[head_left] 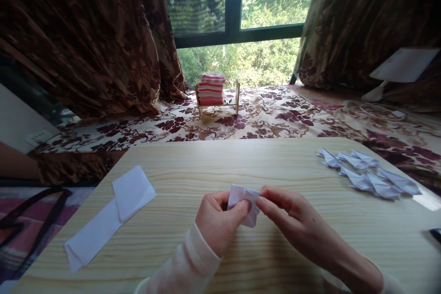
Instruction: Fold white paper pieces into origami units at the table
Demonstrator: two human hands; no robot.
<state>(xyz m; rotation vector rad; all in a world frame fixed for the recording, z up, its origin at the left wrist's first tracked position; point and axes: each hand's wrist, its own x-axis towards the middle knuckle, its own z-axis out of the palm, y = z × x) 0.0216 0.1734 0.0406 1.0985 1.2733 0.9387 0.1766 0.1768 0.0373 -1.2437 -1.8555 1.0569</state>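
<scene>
Above the middle of the wooden table [179, 170], a small piece of folded white paper [237, 193] is held between my two hands. My left hand [218, 220] grips it from the left, with the thumb lying across its front face. At its right edge, my right hand [289, 209] pinches a corner between thumb and fingertips. The fingers of my left hand behind the paper are mostly hidden. On the left side of the table lie a squarish stack of white paper [133, 192] and a longer white strip [93, 236], the stack overlapping the strip's upper end.
Several folded white paper pieces [372, 183] lie at the table's right. A dark object [436, 235] shows at the right edge. Beyond the table, a small wooden rack [237, 96] with folded pink striped cloths [211, 89] and a lamp [403, 64] stand on patterned fabric.
</scene>
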